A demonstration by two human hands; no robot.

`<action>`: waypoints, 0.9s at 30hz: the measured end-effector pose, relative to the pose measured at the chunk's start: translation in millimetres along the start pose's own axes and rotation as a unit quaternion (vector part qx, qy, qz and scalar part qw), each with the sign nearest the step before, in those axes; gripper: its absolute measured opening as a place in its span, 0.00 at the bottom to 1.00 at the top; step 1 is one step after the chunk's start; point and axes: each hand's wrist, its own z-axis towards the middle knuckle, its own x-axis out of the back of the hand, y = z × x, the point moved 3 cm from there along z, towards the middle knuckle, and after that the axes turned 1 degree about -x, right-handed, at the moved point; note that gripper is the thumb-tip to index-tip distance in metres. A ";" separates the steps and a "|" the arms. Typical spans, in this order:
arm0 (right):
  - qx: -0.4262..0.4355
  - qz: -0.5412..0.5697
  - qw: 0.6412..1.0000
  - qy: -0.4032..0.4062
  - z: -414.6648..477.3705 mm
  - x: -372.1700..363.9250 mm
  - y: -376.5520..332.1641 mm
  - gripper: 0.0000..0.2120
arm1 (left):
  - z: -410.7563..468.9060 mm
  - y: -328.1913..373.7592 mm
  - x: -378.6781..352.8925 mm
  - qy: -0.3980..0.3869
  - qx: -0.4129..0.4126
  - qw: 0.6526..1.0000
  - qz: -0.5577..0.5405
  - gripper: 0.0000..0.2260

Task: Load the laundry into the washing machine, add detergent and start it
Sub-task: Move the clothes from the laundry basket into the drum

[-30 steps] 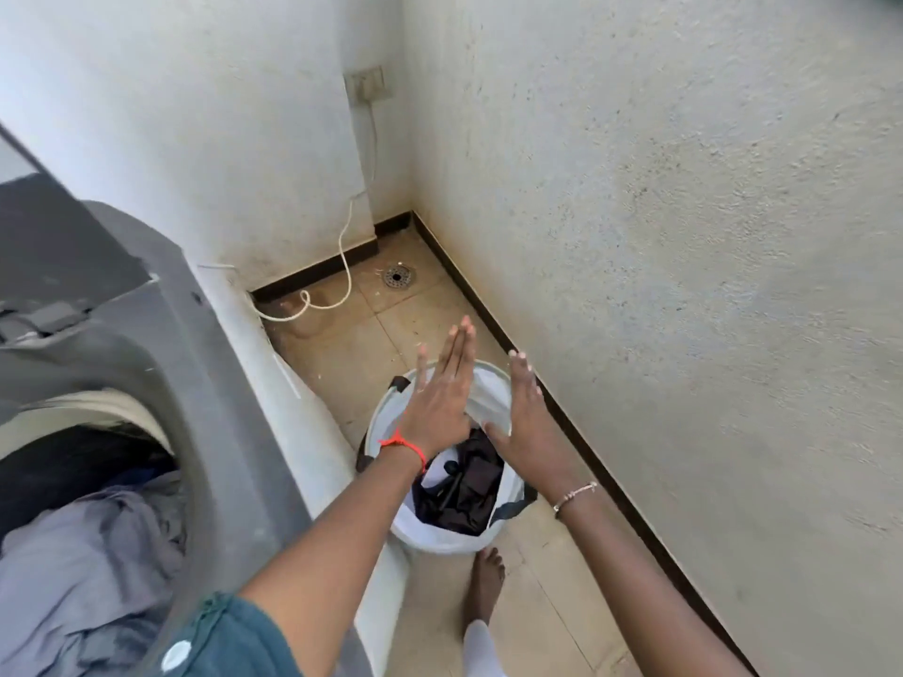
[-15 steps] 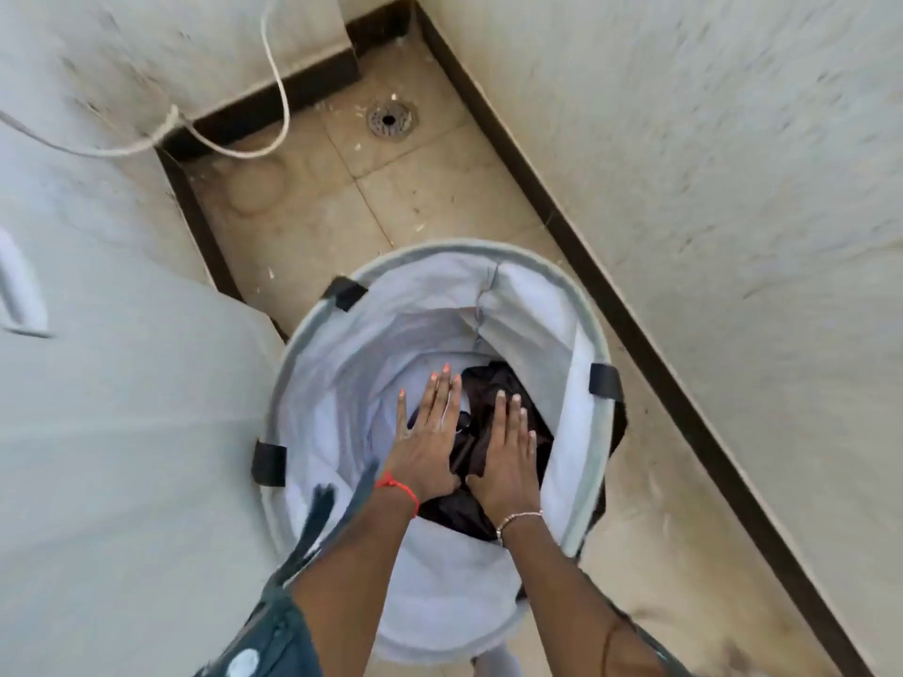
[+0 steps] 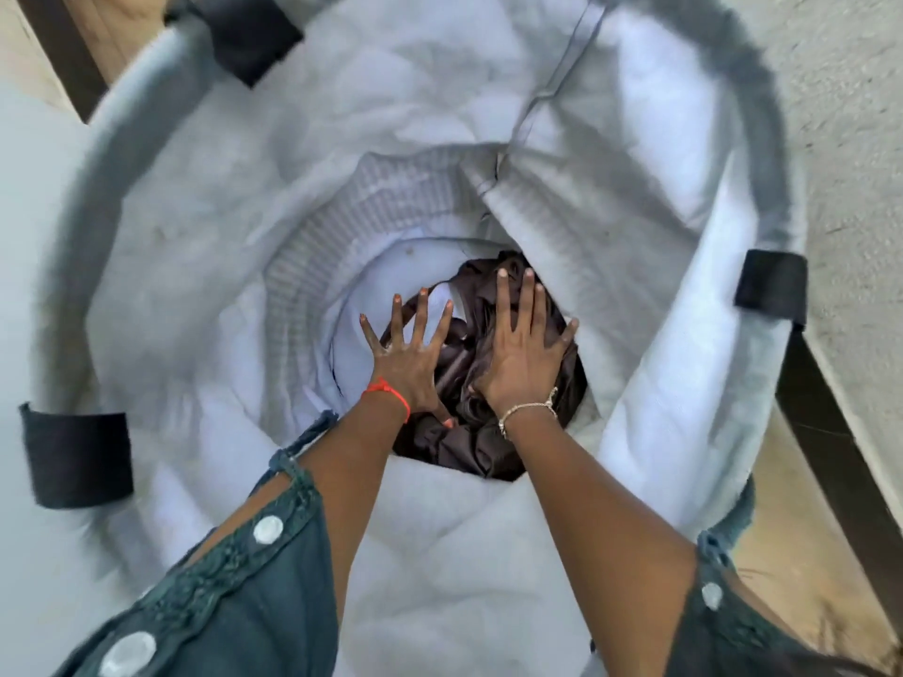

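I'm looking straight down into the tall white fabric laundry hamper (image 3: 205,197). The crumpled dark brown garment (image 3: 464,447) lies at its bottom. My left hand (image 3: 410,359) sits at the garment's 9 o'clock edge, my right hand (image 3: 525,349) flat on top of it; both grips splayed wide, clutching nothing.
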 end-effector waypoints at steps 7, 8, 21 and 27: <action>0.051 0.082 0.994 0.042 0.0 -13.5 -1.9 0.41 | 10.8 1.0 -17.6 -0.015 -0.021 0.999 -0.033 0.54; 0.059 0.102 0.992 0.036 -0.4 -15.7 -3.1 0.41 | 11.5 1.3 -22.0 -0.018 -0.024 0.999 -0.042 0.51; 0.050 0.099 0.994 -0.015 -38.6 26.4 -9.8 0.31 | -47.9 21.4 -4.9 0.154 -0.024 0.987 -0.031 0.32; 0.058 0.097 0.993 0.037 -86.4 113.5 -20.3 0.29 | -129.6 8.4 87.6 0.223 0.028 0.972 -0.065 0.31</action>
